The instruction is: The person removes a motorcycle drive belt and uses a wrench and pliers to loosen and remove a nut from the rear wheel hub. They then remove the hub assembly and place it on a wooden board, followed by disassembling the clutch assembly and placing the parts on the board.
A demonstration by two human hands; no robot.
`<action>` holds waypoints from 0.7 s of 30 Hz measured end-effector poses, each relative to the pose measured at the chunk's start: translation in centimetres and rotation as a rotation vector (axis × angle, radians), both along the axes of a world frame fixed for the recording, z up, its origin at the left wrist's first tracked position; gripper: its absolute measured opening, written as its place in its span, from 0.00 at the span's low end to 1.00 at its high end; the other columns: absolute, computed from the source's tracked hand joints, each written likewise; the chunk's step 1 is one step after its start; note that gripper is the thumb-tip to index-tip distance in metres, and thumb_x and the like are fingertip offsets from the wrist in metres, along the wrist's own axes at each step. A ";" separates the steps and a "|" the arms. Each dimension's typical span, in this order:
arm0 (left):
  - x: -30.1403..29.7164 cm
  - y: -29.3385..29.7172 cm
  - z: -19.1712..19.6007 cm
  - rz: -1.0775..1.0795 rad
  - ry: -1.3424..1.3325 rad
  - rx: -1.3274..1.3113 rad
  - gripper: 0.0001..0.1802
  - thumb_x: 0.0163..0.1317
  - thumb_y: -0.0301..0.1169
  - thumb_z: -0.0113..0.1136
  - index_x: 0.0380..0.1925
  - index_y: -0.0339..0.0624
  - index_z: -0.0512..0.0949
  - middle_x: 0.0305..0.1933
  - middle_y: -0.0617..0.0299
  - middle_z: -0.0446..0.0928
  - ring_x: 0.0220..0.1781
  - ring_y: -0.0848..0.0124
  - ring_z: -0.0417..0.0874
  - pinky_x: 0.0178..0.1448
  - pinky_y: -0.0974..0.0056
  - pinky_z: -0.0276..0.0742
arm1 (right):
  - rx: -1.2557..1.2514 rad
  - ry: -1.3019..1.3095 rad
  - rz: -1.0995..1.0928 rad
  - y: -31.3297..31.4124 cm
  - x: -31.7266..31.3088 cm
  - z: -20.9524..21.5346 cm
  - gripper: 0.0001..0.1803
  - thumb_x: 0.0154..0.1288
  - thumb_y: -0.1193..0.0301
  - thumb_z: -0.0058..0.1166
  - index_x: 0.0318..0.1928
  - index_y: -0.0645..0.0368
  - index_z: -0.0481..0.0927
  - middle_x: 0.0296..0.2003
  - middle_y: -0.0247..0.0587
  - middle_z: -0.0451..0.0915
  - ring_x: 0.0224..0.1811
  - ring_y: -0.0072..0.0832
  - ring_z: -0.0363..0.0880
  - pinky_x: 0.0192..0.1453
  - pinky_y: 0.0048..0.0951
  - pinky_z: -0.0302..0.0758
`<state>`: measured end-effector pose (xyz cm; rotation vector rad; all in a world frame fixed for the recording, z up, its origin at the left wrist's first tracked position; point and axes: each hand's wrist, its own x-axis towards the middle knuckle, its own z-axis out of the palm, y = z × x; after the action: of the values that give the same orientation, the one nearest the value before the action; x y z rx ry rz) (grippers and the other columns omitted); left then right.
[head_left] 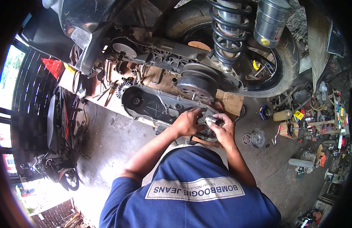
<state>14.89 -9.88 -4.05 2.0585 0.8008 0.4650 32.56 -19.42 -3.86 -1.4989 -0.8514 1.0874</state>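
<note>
1. While the removed crankcase cover (pixel 157 104) lies flat on the board (pixel 231 102) below the scooter's exposed clutch (pixel 197 86), I judge reassembly not begun.
2. I see my right hand (pixel 222 129) pinching a small silvery cylinder (pixel 211 121) over the cover's near end.
3. My left hand (pixel 188 122) rests curled on the cover beside it; whether it grasps anything I cannot tell.

small silver metal cylinder (pixel 211 120), above dark engine cover (pixel 153 106)

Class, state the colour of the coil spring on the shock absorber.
Black, seen in the head view: coil spring.
</note>
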 end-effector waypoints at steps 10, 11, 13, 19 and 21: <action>-5.5 -3.0 0.9 0.296 0.135 0.440 0.21 0.53 0.35 0.71 0.47 0.43 0.82 0.41 0.54 0.81 0.47 0.54 0.80 0.55 0.54 0.75 | 0.106 -0.362 -0.156 4.6 4.5 -6.0 0.16 0.53 0.69 0.71 0.42 0.59 0.83 0.33 0.41 0.86 0.33 0.29 0.84 0.41 0.31 0.79; -6.1 -2.8 -0.1 0.339 0.120 0.484 0.21 0.54 0.38 0.70 0.45 0.40 0.81 0.39 0.55 0.79 0.47 0.55 0.79 0.56 0.52 0.73 | 0.054 -0.458 -0.159 5.1 5.5 -5.6 0.16 0.54 0.69 0.70 0.42 0.60 0.83 0.33 0.43 0.86 0.34 0.31 0.84 0.42 0.33 0.79; -6.7 -3.0 -1.2 0.354 0.125 0.489 0.17 0.54 0.37 0.69 0.42 0.41 0.81 0.36 0.56 0.79 0.45 0.56 0.79 0.55 0.52 0.72 | -0.030 -0.600 -0.155 6.1 7.0 -5.2 0.15 0.55 0.68 0.69 0.42 0.60 0.83 0.35 0.47 0.86 0.37 0.36 0.85 0.43 0.36 0.79; -5.7 -2.9 -1.9 0.338 0.269 0.562 0.12 0.57 0.40 0.63 0.34 0.45 0.83 0.29 0.61 0.78 0.38 0.61 0.79 0.52 0.55 0.70 | -0.401 -0.892 -0.025 8.1 8.1 -5.5 0.22 0.59 0.67 0.64 0.55 0.53 0.78 0.46 0.56 0.83 0.53 0.53 0.80 0.54 0.47 0.77; -5.6 -3.0 -2.2 0.349 0.269 0.574 0.11 0.57 0.40 0.63 0.33 0.45 0.83 0.27 0.62 0.78 0.36 0.62 0.79 0.52 0.56 0.69 | -0.338 -0.890 0.004 8.4 8.6 -7.3 0.24 0.60 0.67 0.64 0.57 0.53 0.77 0.48 0.57 0.82 0.55 0.53 0.79 0.56 0.47 0.76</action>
<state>9.26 -12.91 -6.22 2.5527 1.3182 0.6787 41.15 -11.04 -11.14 -2.3234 -1.3001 0.5404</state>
